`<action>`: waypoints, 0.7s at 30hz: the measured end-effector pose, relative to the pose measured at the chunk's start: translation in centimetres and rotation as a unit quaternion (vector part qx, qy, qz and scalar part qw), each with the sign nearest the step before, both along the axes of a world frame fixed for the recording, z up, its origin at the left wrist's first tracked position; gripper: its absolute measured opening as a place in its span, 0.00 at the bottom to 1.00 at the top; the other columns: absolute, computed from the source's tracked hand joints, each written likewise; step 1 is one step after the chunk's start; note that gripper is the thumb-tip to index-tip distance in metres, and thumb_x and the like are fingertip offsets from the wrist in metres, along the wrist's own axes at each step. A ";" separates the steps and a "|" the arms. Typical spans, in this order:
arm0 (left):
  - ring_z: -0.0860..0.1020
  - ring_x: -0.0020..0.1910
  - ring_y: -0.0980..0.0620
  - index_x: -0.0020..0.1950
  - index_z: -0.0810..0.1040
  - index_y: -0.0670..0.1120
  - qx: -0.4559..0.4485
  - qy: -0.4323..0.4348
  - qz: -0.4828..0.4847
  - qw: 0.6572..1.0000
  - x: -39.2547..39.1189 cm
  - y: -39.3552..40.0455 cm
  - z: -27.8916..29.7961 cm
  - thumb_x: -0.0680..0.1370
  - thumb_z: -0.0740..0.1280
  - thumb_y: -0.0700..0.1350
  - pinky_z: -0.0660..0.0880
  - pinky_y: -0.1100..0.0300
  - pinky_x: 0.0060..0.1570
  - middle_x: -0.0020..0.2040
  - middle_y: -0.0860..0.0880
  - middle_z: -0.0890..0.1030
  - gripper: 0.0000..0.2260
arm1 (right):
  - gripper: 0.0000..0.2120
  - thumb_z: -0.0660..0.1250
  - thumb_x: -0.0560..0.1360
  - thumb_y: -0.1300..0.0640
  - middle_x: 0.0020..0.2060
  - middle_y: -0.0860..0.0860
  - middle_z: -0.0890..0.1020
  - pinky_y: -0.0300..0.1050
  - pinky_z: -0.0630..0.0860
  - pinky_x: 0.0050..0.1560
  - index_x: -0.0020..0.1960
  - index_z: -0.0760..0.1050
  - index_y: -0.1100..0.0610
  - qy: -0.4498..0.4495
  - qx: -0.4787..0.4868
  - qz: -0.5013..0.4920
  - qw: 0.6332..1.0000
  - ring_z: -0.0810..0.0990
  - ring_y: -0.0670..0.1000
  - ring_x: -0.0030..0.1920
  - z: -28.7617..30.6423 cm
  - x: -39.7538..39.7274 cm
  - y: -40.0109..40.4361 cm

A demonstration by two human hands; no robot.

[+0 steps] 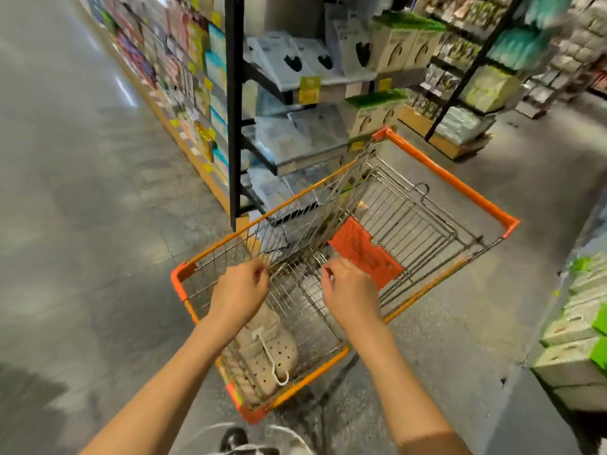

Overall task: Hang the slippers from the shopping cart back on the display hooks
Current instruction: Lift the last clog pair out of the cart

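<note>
A pair of beige perforated slippers (262, 353) lies in the near corner of the orange-rimmed wire shopping cart (450, 178), joined by a white plastic hanger hook (276, 366). My left hand (241, 290) is above them with its fingers curled at the top wire of the cart's folding flap (305, 290). My right hand (349, 290) has its fingers curled on the same flap's right side. No display hooks for slippers show; the picture is blurred.
A black shelf upright (234, 110) and shelves of boxed goods (295, 64) stand just beyond the cart's far left corner. An orange plastic seat panel (364, 251) lies inside the cart. Stacked white and green boxes (578, 336) line the right. Grey floor (82, 224) spreads left.
</note>
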State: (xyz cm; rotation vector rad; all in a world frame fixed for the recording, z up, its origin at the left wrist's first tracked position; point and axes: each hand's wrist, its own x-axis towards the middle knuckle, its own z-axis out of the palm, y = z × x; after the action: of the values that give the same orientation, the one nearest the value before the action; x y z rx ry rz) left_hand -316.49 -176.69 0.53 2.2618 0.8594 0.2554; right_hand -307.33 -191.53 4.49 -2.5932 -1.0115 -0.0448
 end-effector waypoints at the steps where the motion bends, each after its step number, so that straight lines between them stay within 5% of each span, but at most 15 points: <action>1: 0.81 0.47 0.43 0.53 0.82 0.46 -0.005 0.005 0.004 1.000 0.6 0.2 -0.5 0.78 0.61 0.43 0.76 0.52 0.44 0.46 0.44 0.84 0.11 | 0.10 0.60 0.79 0.56 0.46 0.56 0.82 0.49 0.76 0.41 0.51 0.78 0.61 0.007 -0.005 0.005 1.000 0.81 0.58 0.44 -0.6 0.8 0.5; 10: 0.80 0.49 0.40 0.49 0.81 0.43 -0.060 0.098 0.108 0.987 2.9 1.8 -5.1 0.77 0.60 0.42 0.74 0.52 0.44 0.46 0.41 0.84 0.11 | 0.12 0.56 0.80 0.56 0.49 0.55 0.81 0.41 0.68 0.39 0.54 0.76 0.60 0.073 -0.087 0.164 0.980 0.80 0.56 0.48 -5.3 6.1 7.8; 21: 0.79 0.46 0.40 0.47 0.77 0.40 -0.115 0.203 0.157 0.960 4.5 -0.2 -14.2 0.78 0.57 0.42 0.73 0.52 0.44 0.46 0.40 0.82 0.11 | 0.13 0.55 0.79 0.58 0.53 0.56 0.79 0.49 0.73 0.47 0.58 0.74 0.59 0.124 -0.214 0.282 0.927 0.79 0.58 0.52 -14.5 7.2 9.5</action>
State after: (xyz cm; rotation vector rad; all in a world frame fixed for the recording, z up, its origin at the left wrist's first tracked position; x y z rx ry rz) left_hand -312.00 -176.91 -13.67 1.9808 1.3906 -0.1716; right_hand -300.09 -182.03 -9.98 -2.4502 -1.7758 0.7010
